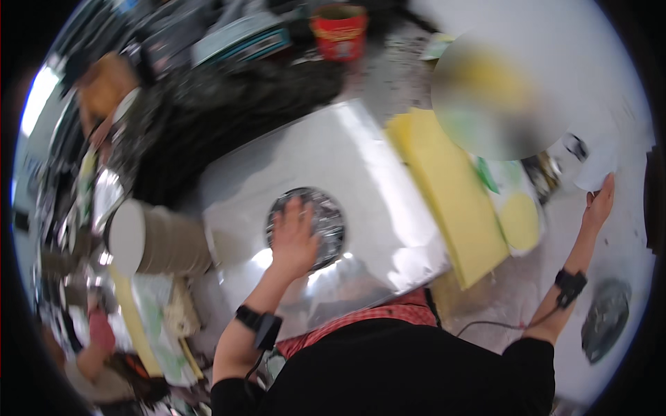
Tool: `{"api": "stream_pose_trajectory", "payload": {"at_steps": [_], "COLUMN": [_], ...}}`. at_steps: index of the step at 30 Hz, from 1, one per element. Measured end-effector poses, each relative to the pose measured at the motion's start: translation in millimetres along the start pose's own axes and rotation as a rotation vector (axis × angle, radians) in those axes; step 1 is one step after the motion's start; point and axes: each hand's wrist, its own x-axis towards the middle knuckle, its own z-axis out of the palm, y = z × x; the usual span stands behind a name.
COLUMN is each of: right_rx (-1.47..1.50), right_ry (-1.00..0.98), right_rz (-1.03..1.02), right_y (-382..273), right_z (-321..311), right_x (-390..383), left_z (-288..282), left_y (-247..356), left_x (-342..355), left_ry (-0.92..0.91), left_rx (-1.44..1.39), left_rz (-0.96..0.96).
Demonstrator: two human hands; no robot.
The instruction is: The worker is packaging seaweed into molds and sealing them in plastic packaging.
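- Left hand point(295, 239), fingers spread flat, presses on the round dark metal disc point(306, 225) at frame centre.
- Disc sits on a big shiny sheet-metal panel point(361, 173): looks stiff, slick, sharp-edged, so I'd grip the rim.
- Right hand point(599, 202), loosely open at the right edge, touches a white paper piece point(595, 170).

Black short sleeves, red checked apron, black wrist devices (both cabled)

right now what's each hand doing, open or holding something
Left hand: open, flat on the round mesh disc.
Right hand: at a white sheet; grip cannot be told.
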Motion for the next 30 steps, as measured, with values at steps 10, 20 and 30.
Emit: {"api": "stream_pose_trajectory", "payload": {"at_steps": [10,20,30], "right_rx": [-1.241,-1.353,-1.460], "right_ry": [-1.629,-1.400,-1.407], "right_rz": [-0.575,-0.721,-0.754], "right_y": [264.9,329.3,324.0], "right_z": [258.3,298.2,302.6], "right_x": [-214.5,-239.8,-252.1], "left_z": [-8.0,6.1,-26.1], "left_y": [-9.9,-46.5,-61.4], "left_x": [-21.3,-7.7,7.0], "left_ry": [-0.154,0.240,0.417], "left_rx": [-0.366,-1.567,-0.576], "left_rz": [-0.018,-0.231,-0.195]}}
